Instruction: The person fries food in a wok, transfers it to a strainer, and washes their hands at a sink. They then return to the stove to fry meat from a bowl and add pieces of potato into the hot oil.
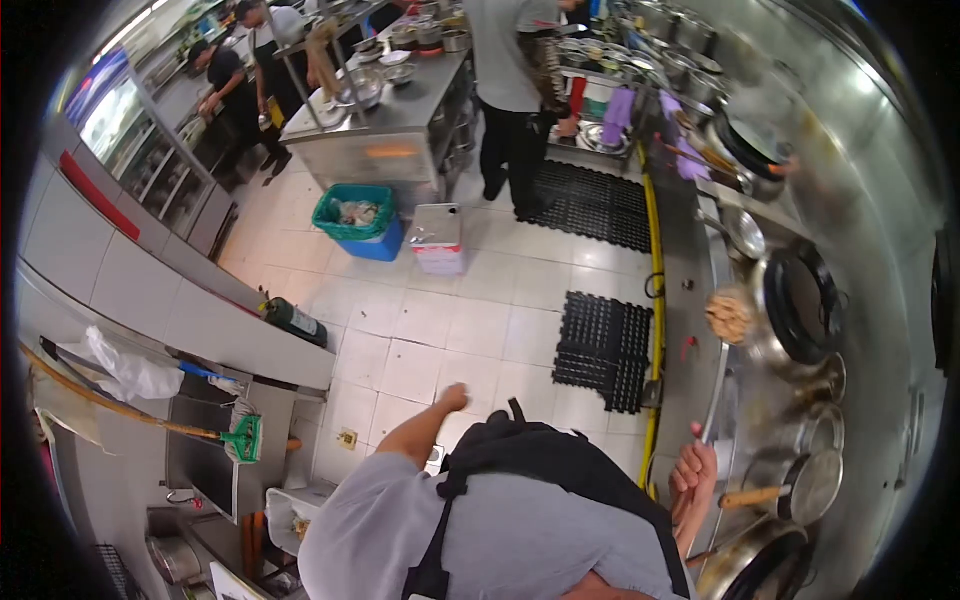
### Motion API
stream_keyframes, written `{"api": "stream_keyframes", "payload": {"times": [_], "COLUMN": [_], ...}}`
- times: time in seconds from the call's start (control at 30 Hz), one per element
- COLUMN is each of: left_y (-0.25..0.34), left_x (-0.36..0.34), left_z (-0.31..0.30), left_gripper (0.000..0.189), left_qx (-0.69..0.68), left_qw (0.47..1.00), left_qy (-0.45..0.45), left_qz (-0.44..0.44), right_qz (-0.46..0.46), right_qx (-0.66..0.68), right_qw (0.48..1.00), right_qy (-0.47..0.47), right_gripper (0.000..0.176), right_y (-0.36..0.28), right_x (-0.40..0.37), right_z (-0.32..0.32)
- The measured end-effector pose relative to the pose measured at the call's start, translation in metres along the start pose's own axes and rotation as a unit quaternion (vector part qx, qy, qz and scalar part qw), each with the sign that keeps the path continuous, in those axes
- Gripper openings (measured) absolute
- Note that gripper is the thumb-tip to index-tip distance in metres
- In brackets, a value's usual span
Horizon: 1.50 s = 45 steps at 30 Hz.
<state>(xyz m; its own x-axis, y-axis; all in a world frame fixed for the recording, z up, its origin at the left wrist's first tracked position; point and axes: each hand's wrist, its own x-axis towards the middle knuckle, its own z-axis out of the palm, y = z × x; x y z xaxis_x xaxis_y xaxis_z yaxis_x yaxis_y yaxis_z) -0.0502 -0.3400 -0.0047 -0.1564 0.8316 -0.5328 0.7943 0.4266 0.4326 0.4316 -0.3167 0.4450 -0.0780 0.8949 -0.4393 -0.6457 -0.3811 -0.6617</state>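
My right hand (693,470) is closed around the long metal handle of a ladle (716,395). Brown pieces of food (730,316) fill the ladle's far end, beside a large wok (800,303) on the stove line. My left hand (455,397) hangs over the tiled floor in front of my body, its fingers curled in and nothing visible in them.
Pans (815,485) and a wooden-handled pot line the right side. Black mats (603,350) and a yellow pipe (655,260) run beside the stove. Ahead are a blue bin (372,243), a square tin (437,240), a steel table (370,150) and several people. A fire extinguisher (295,322) stands left.
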Motion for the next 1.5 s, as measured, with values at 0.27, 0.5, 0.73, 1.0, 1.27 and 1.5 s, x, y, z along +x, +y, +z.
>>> {"api": "stream_keyframes", "payload": {"times": [0.27, 0.5, 0.73, 1.0, 1.27, 1.5], "left_y": [-0.155, -0.207, -0.154, -0.153, -0.218, -0.383], "left_x": [-0.06, -0.076, -0.079, -0.041, 0.022, 0.203], "left_z": [-0.147, -0.067, -0.101, -0.135, -0.21, -0.33], "left_gripper": [0.025, 0.015, 0.025, 0.027, 0.024, 0.024], "left_qx": [-0.502, -0.621, -0.591, -0.439, -0.53, -0.366], "left_qw": [0.81, 0.71, 0.659, 0.771, 0.75, 0.919], "left_qy": [0.144, 0.165, 0.218, 0.213, 0.099, -0.144], "left_qz": [-0.266, -0.287, -0.41, -0.409, -0.383, -0.028], "right_qz": [0.343, 0.389, 0.189, -0.253, -0.243, -0.156], "right_qx": [0.064, -0.107, -0.267, -0.545, -0.582, -0.67], "right_qw": [0.924, 0.847, 0.82, 0.716, 0.711, 0.697], "right_qy": [-0.156, -0.346, -0.47, -0.355, -0.311, -0.202], "right_gripper": [0.022, 0.018, 0.011, 0.017, 0.029, 0.046], "right_y": [0.098, 0.197, 0.295, 0.428, 0.4, 0.34], "right_x": [0.223, 0.447, 0.625, 0.753, 0.732, 0.571], "right_z": [0.167, 0.373, 0.652, 0.836, 0.789, 0.498]}}
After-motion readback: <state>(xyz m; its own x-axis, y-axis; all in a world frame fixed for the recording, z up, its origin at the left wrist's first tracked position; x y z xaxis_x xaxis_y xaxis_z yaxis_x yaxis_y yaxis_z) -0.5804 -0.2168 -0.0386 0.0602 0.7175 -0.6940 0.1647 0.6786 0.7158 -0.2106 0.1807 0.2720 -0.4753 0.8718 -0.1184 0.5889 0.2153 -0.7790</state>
